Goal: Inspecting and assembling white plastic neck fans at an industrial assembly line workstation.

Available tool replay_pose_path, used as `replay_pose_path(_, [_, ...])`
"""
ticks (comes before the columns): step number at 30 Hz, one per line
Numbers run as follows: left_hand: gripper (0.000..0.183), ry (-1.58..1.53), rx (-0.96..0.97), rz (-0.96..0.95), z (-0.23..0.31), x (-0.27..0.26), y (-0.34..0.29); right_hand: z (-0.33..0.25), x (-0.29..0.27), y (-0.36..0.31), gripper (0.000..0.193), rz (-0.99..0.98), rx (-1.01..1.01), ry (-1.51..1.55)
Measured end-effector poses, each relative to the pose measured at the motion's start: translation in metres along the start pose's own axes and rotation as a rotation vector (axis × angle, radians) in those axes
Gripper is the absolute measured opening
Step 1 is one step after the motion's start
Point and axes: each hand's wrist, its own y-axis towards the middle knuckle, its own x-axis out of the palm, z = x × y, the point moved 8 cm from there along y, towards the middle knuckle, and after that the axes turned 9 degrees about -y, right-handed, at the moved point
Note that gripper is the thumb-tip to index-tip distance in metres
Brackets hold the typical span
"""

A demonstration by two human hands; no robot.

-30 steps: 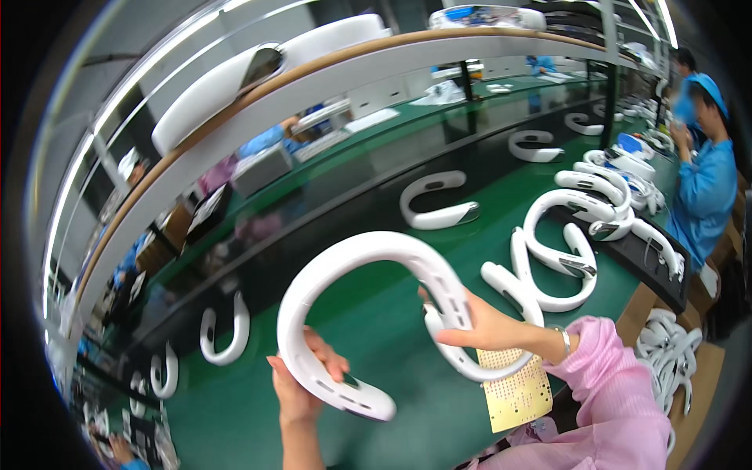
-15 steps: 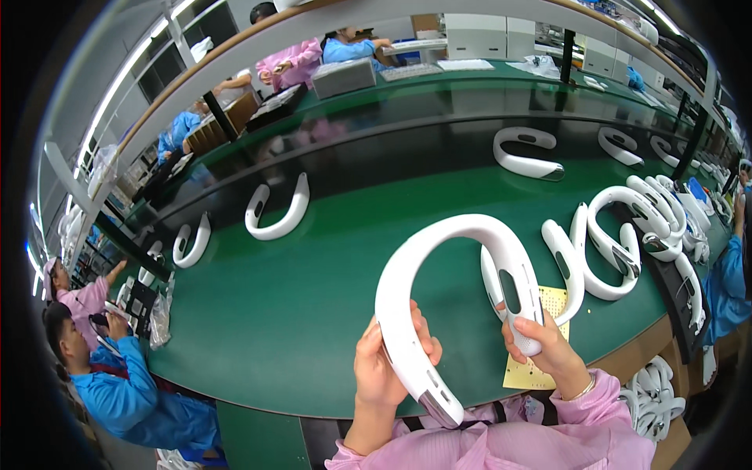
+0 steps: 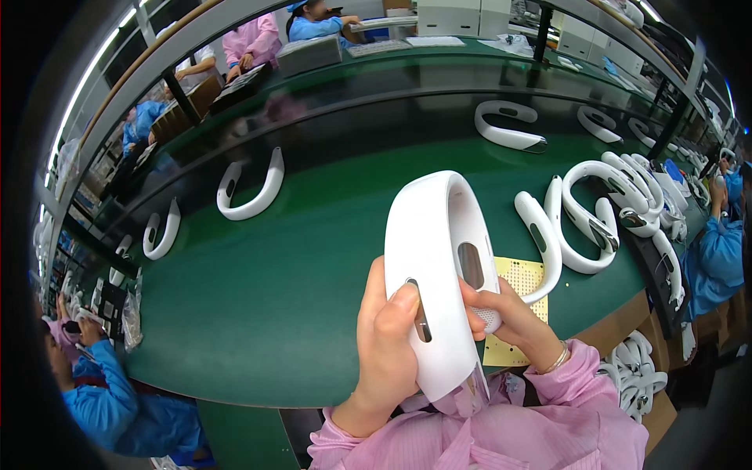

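Note:
Both hands hold a white U-shaped neckband device above the near edge of the green table. It is turned nearly edge-on, with its curve pointing away from me. My left hand is closed around one arm, its thumb pressing by the dark oval inset. Around the other arm, near its dotted end, my right hand is closed, with some fingers hidden behind the device. Beneath the right hand lies a yellow perforated sheet. Just beyond that sheet, another white neckband device rests on the table.
Several more neckbands crowd the right side by a black tray. Others lie spaced along the far side, including one neckband at left. A box of white neckbands stands low right. Co-workers in blue sit left and right.
The neckband has turned from showing its full open curve to nearly edge-on. My left hand has shifted its grip, thumb now by the oval inset. The whole view has shifted slightly.

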Motion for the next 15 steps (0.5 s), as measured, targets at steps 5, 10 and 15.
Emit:
replay_pose_path(5, [0.045, 0.068, -0.034, 0.018, -0.0031, 0.0029, -0.0035, 0.0043, 0.0018, 0.0029, 0.048, -0.009, 0.045, 0.022])
replay_pose_path(10, [0.046, 0.125, -0.077, 0.010, -0.0071, 0.0025, -0.0059, 0.0075, -0.0031, 0.0041, 0.048, -0.028, 0.060, 0.061])
replay_pose_path(15, [0.047, 0.130, -0.069, -0.033, -0.0076, 0.0006, -0.0103, 0.0054, -0.0023, 0.0071, 0.049, 0.019, 0.011, 0.036])
